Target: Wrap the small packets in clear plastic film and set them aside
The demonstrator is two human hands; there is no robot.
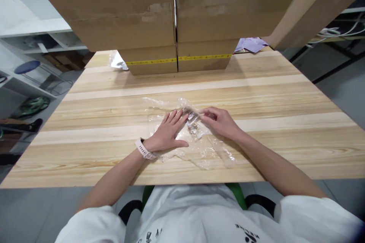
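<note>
A crumpled sheet of clear plastic wrap (203, 155) lies spread on the wooden table in front of me. On it rests a small clear packet (194, 129) with shiny, brownish contents that I cannot make out. My left hand (169, 132) lies flat on the left part of the wrap, fingers spread, fingertips beside the packet. To the right, my right hand (219, 121) pinches an edge of the wrap between thumb and fingers. A pale wristband is on my left wrist.
Large cardboard boxes (151, 15) are stacked at the table's (256, 95) far side, with yellow tape on the lower ones. A silvery plastic bag (117, 61) lies left of them and purple packaging (251, 44) right. A blue stool (27, 67) stands on the floor at left.
</note>
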